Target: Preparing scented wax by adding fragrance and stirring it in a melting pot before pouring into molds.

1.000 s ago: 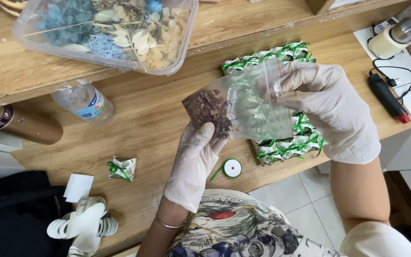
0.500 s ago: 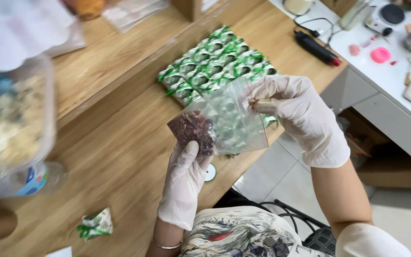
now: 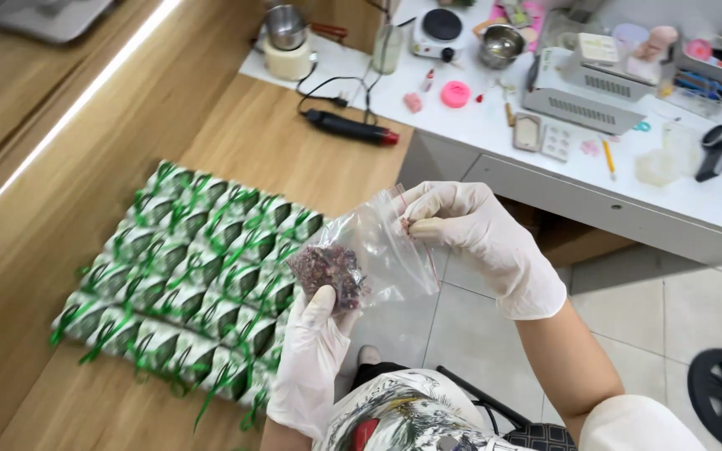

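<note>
Head view: at centre frame, the gloved left hand (image 3: pixel 311 359) pinches the filled lower corner of a clear zip bag (image 3: pixel 369 255) of dried reddish petals (image 3: pixel 327 269), while the gloved right hand (image 3: pixel 482 238) grips its seal; best kept upright. The left fingers are hidden behind the bag. Green-ribboned packets (image 3: pixel 194 267) lie at left.

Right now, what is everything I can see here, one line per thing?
Clear zip bag: one, dark reddish dried bits in its lower corner, held over the desk edge.
Small packets with green ribbon: many, white and green, in rows on the wooden desk.
Black tool with red tip: one, at the desk's far end.
White counter: one, crowded with a hotplate, metal bowl, grey machine, pink pieces.
Left hand: white glove, grips the bag's bottom corner.
Right hand: white glove, pinches the bag's top.
</note>
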